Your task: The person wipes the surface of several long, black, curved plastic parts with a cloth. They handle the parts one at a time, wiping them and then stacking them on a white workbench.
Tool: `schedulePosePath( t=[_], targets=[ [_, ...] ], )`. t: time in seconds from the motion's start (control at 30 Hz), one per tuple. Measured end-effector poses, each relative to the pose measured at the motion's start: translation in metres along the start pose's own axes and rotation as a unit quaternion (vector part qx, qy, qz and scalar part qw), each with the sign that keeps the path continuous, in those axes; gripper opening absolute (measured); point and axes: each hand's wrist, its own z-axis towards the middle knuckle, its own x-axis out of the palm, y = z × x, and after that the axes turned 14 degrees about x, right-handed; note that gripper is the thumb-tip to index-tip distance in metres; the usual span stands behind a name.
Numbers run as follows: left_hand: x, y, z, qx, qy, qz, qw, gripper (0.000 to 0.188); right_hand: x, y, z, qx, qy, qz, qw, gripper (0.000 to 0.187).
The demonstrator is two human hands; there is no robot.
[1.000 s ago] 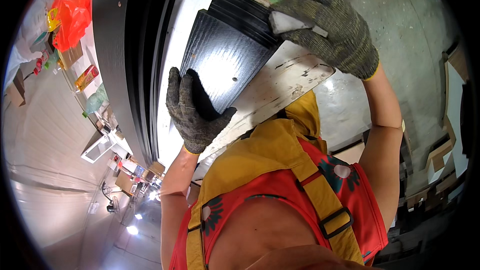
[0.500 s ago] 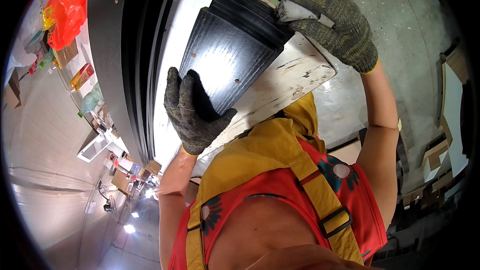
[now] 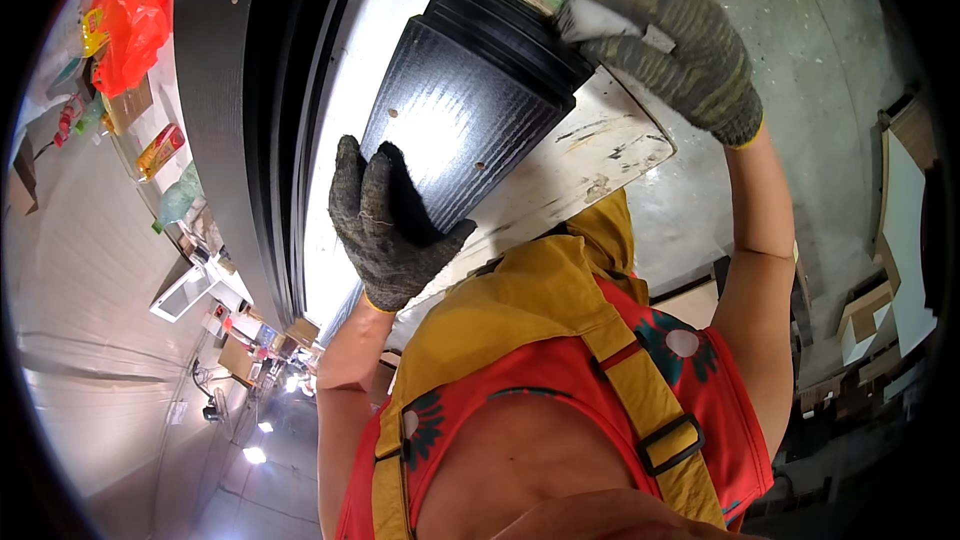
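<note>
A stack of glossy black boards point(image 3: 440, 120) with visible grain and small round holes lies on a white worktop. My left hand point(image 3: 390, 225), in a dark knitted glove, spans the near end of the top board, fingers along its left edge and the thumb on its right. My right hand point(image 3: 675, 45), gloved alike, is at the far end of the stack. Its fingers are closed round a whitish-grey pad point(image 3: 595, 20), which meets or nearly meets the boards' end edges. Whether the pad is cloth or sandpaper I cannot tell.
Long black panels point(image 3: 225, 90) stand to the left of the worktop point(image 3: 610, 130), whose paint is scuffed. A red plastic bag point(image 3: 135, 30) and a packet point(image 3: 160, 150) lie farther left. Panels and boxes point(image 3: 865, 320) are on the right, beyond the concrete floor point(image 3: 810, 70).
My right hand has shifted slightly upward with the pad and is a little blurred. The left hand keeps its place on the board, and the stack appears slightly farther right.
</note>
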Motion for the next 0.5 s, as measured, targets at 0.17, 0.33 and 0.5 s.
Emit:
schedulePosePath(
  t=[0.17,0.33,0.5],
  targets=[
    [-0.002,-0.001,0.003,0.001,0.001,-0.008,1.0,0.112,0.003,0.019,0.022,-0.054,-0.033,-0.039,0.997,0.033],
    [-0.001,-0.002,0.002,-0.001,0.001,-0.006,1.0,0.113,0.022,0.018,0.075,-0.086,-0.083,0.076,0.99,0.032],
    [-0.004,0.0,0.004,-0.004,0.018,-0.003,1.0,0.115,-0.008,0.018,0.052,0.09,-0.136,0.109,0.981,0.036]
  ],
)
